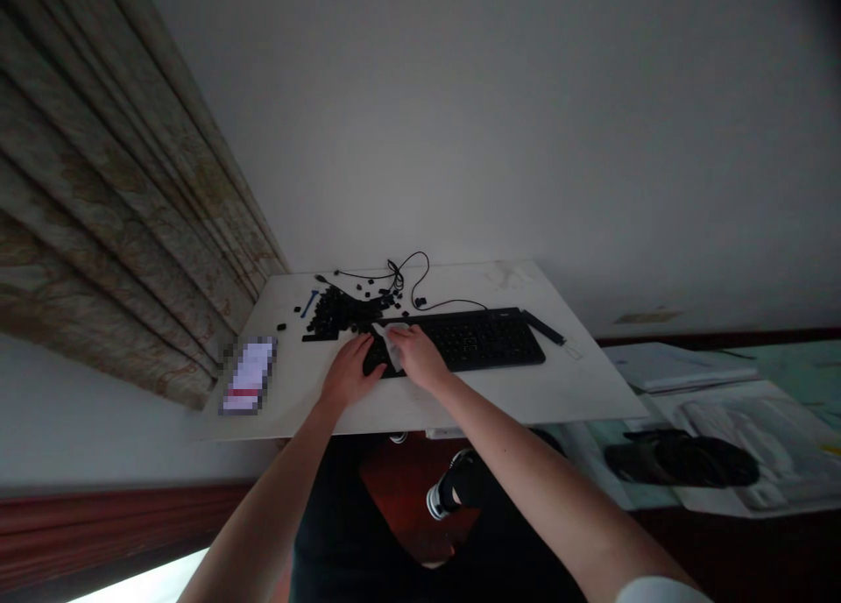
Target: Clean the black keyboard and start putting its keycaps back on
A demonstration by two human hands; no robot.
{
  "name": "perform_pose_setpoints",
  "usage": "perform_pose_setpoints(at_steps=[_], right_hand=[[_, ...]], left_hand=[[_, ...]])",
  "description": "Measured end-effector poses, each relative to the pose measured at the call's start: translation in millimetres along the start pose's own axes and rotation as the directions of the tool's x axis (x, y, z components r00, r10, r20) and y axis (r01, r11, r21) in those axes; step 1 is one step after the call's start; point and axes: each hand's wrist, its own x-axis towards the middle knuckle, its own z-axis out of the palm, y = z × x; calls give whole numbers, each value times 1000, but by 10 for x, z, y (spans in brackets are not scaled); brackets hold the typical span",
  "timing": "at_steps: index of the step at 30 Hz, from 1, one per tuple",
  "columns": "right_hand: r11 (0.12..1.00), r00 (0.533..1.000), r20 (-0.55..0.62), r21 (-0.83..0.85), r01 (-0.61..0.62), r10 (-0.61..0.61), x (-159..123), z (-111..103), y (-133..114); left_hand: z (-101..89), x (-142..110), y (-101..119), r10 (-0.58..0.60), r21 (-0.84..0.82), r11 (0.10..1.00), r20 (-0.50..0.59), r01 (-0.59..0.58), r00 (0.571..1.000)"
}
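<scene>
Left hand (348,371) spread and bent at the fingers, I press on the left end of the black keyboard (505,344), thumb near its near edge, probably so that it cannot slide. With my right hand (417,355) I pinch a white tissue (396,355) down against the keys beside it; the hands sit close together, which seems to put the steadying right where the tissue presses. The keyboard lies lengthwise across the middle of the white table (302,415), roughly along the near edge, likely so both hands reach it easily. Its cable (453,302) runs loosely toward the far edge, out from under my wrists. A heap of loose keycaps (342,309) is toward the far left corner, perhaps gathered there to leave me working room, with a blue tool (309,303) just beside it. A dark strip (544,327) lies by the keyboard's far right corner. Near the table's left edge is a phone (250,375), its screen too pixelated to read, well apart from my hands.
</scene>
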Motion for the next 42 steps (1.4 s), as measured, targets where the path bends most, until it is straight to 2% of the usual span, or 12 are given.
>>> perform_pose_setpoints(at_steps=[3, 5, 7, 12, 15, 18, 21, 24, 26, 29, 37, 42], right_hand=[[999, 997, 70, -30, 43, -41, 131, 66, -260], [995, 994, 102, -81, 57, -48, 109, 42, -265], [990, 992, 123, -128, 58, -42, 13, -24, -142], [974, 988, 148, -225, -5, 40, -348, -256, 388], [966, 987, 125, -248, -70, 103, -450, -329, 534], [975, 991, 69, -199, -99, 115, -344, -265, 390], [996, 999, 26, -82, -30, 32, -95, -89, 54], [999, 996, 77, 9, 38, -39, 110, 69, -235], [999, 994, 98, 9, 41, -42, 154, 106, -303], [998, 994, 105, -41, 40, -35, 98, 45, -206], [991, 991, 131, -135, 11, 7, -175, -201, 341], [999, 998, 52, -35, -37, 38, -108, -101, 296]], left_hand=[[-21, 2, -20, 17, -11, 1000, 9, -17, 1000], [-29, 1, -26, 15, -3, 1000, 13, -15, 1000], [-30, -4, -26, 7, 5, 1000, 14, -7, 1000], [1, -21, -7, -7, 12, 1000, -6, 7, 1000], [24, -22, 9, -9, 12, 1000, -24, 10, 1000], [32, -17, 13, -7, 13, 1000, -30, 7, 1000], [25, -18, -9, 3, 12, 1000, -15, -3, 1000], [9, -26, -45, -9, 2, 1000, -21, 9, 1000], [-3, -32, -61, -24, -7, 1000, -32, 24, 999], [-17, -33, -57, -28, -10, 1000, -35, 28, 999], [2, -25, -19, -43, -1, 999, -74, 43, 996], [25, -13, -18, -42, 17, 999, -76, 43, 996]])
